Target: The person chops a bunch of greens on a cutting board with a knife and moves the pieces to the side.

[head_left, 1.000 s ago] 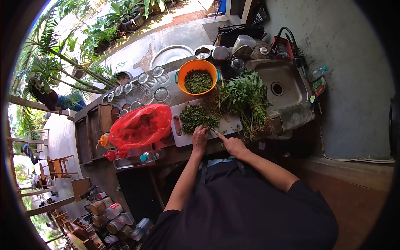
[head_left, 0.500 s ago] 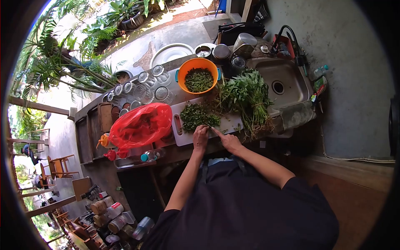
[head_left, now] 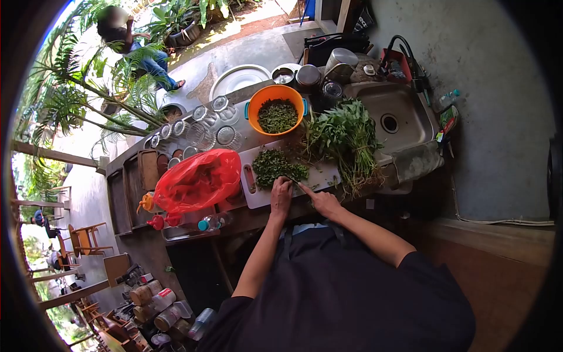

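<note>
A white cutting board (head_left: 267, 202) lies on the counter, with a pile of chopped leafy greens (head_left: 271, 166) on it. My left hand (head_left: 281, 192) is closed at the near edge of the pile, its fingers curled over some of the greens. Just to its right, my right hand (head_left: 324, 202) grips a knife (head_left: 299, 183), which points toward the left fingertips; most of the knife is hidden. A large bunch of uncut greens with roots (head_left: 355, 138) rests across the board's right end. Beyond the board stands an orange colander (head_left: 267, 129) holding more cut greens.
Left of the board are a red plastic bag (head_left: 199, 179), a plastic bottle (head_left: 214, 222) and several upturned glasses (head_left: 226, 136). To the right is a metal sink (head_left: 419, 120). Metal pots (head_left: 308, 75) stand at the back. A person (head_left: 138, 50) is outside among plants.
A person has come into view among the plants at the upper left. The camera view has shifted slightly. My hands remain at nearly the same spot beside the pile.
</note>
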`<state>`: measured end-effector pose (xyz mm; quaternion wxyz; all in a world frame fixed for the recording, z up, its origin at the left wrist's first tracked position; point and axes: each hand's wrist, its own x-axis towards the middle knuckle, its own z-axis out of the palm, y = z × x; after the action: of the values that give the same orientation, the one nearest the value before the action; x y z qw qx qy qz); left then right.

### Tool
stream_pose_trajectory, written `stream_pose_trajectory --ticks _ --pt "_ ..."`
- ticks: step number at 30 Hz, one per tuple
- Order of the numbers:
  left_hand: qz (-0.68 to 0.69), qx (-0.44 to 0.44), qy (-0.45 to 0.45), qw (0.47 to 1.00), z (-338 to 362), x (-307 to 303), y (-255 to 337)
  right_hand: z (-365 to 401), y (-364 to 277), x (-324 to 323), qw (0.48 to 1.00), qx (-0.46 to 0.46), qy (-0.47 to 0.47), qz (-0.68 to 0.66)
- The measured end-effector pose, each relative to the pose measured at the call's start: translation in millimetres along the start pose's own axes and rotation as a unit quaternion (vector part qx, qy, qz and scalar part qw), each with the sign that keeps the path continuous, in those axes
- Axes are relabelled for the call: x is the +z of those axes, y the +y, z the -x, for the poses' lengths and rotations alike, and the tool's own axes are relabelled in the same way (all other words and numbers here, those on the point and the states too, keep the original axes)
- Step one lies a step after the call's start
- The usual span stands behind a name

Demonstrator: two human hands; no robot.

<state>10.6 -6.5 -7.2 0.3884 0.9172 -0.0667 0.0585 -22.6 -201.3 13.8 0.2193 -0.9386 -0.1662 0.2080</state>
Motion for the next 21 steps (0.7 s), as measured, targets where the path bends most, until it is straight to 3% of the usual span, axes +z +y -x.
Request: stream_pose_trajectory --ticks 11,13,21 --pt "-0.030 0.041 -0.005 0.999 2 -4 0 0 15 4 0.998 -0.038 0.031 0.042" --pt "-0.094 0.043 -0.002 0.995 4 -6 2 2 18 3 0.999 -0.019 0.028 0.035" --pt "-0.063 0.033 0.010 0.997 0 3 -6 12 4 -18 1.000 0.013 0.010 0.012"
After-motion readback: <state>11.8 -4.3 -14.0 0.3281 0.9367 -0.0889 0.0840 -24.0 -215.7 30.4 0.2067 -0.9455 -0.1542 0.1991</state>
